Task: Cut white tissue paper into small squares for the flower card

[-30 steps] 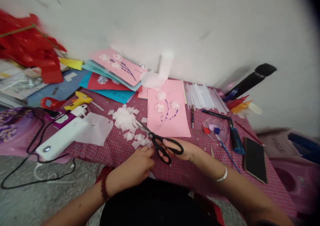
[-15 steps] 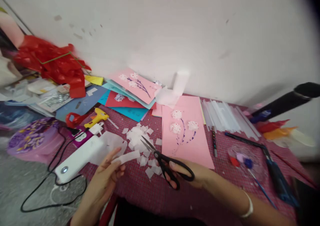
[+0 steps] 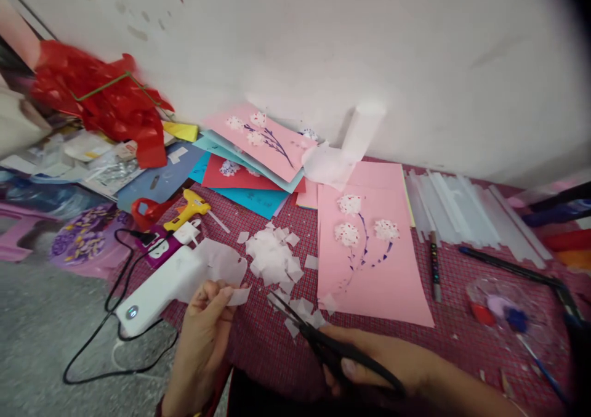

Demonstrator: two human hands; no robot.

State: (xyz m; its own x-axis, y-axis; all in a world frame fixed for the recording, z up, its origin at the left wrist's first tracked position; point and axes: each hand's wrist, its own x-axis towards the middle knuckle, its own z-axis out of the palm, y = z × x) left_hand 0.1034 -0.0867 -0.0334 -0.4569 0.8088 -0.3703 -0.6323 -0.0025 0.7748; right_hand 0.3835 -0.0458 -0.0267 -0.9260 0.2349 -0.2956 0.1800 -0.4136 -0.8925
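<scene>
My left hand [image 3: 203, 331] is closed in a pinch on a thin strip of white tissue paper [image 3: 233, 295], held up just above the red checked cloth [image 3: 258, 343]. My right hand [image 3: 383, 364] grips black scissors [image 3: 323, 340] through the handles, the blades pointing up-left toward the strip but apart from it. Beyond the blades lies a heap of small white tissue squares [image 3: 274, 260]. A pink card [image 3: 373, 263] with white tissue blossoms and purple stems lies to the right of the heap.
A white power bank [image 3: 157, 291] with a black cable and a yellow glue gun [image 3: 189, 207] lie left. Coloured cards [image 3: 249, 158] stack at the back. Clear glue sticks [image 3: 462, 207], a pen [image 3: 434, 266] and a paint palette [image 3: 501, 303] lie right. Red tissue [image 3: 101, 103] sits far left.
My left hand left the scissors, moved left and lifted a white tissue strip. The right hand with the scissors dropped toward the lower edge. The view swung left and nearer.
</scene>
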